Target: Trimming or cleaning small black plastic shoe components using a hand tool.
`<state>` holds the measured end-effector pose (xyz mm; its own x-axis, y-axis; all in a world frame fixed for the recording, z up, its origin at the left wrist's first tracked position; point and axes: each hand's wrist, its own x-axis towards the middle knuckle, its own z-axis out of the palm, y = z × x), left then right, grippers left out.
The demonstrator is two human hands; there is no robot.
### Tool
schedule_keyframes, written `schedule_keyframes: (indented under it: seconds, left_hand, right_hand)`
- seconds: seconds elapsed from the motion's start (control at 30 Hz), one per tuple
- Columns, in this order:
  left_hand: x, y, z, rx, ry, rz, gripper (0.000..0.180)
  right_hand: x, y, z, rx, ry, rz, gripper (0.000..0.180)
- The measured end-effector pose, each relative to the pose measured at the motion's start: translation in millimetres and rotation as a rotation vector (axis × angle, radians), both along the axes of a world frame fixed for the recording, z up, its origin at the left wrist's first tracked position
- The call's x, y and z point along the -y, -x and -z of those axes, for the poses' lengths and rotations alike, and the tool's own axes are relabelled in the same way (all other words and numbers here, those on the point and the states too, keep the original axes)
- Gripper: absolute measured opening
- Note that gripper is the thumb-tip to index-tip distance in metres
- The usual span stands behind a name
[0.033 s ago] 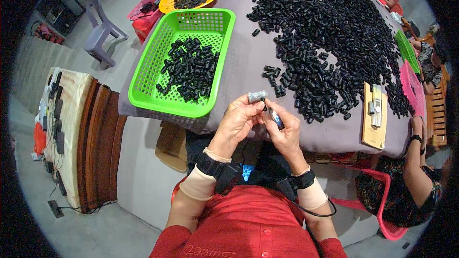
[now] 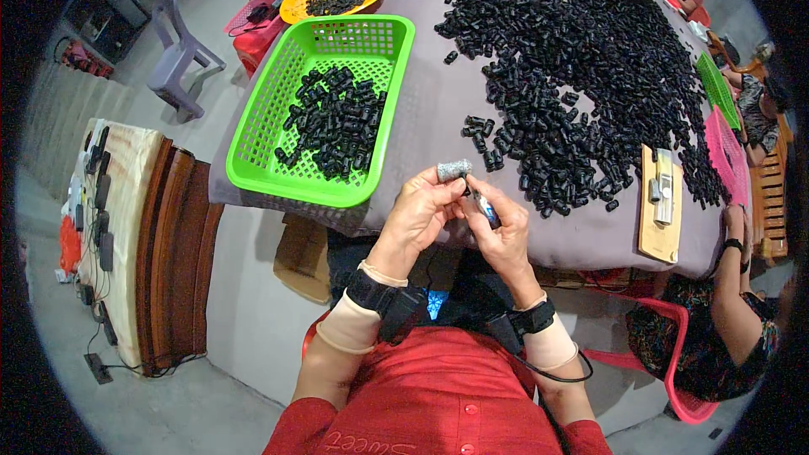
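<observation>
My left hand (image 2: 419, 212) is closed at the table's near edge, pinching a small black piece (image 2: 465, 189), mostly hidden by the fingers. A grey speckled cylinder (image 2: 454, 171) sits at its fingertips; whether it is worn or held I cannot tell. Against it, my right hand (image 2: 503, 232) is closed around a small shiny tool with a blue part (image 2: 486, 209), whose kind is hidden. To the left stands a green basket (image 2: 238, 170) with many short black cylindrical pieces (image 2: 337, 118) inside. A large spread of similar black pieces (image 2: 556, 143) covers the table beyond my right hand.
A yellow bowl (image 2: 292, 5) with small dark bits stands behind the basket. On the grey-covered table (image 2: 430, 109), a wooden board (image 2: 658, 236) with a metal fixture lies at right. A pink basket (image 2: 726, 156) and another person's arm (image 2: 731, 286) are at the far right.
</observation>
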<state>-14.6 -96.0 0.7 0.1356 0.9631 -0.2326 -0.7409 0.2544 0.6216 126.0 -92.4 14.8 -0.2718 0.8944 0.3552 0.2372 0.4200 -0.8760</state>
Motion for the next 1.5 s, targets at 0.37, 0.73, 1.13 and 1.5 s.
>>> schedule_keyframes:
  seconds: [0.37,0.73,1.13,1.5]
  left_hand:
    - [-0.3,4.2,2.4,0.116,-0.005,0.006,0.012]
    - [3.6,8.1,4.2,0.145,-0.043,0.012,0.015]
    - [3.6,11.2,5.8,0.123,-0.076,0.048,0.019]
    - [3.5,11.9,7.5,0.115,-0.057,0.038,0.017]
  right_hand:
    - [4.8,-4.1,-8.1,0.02,0.055,0.013,0.029]
    - [3.4,1.8,-6.1,0.086,-0.039,0.003,0.024]
    - [3.4,2.2,-9.5,0.123,-0.03,0.014,0.022]
    - [2.4,3.7,-8.6,0.119,-0.056,0.02,0.021]
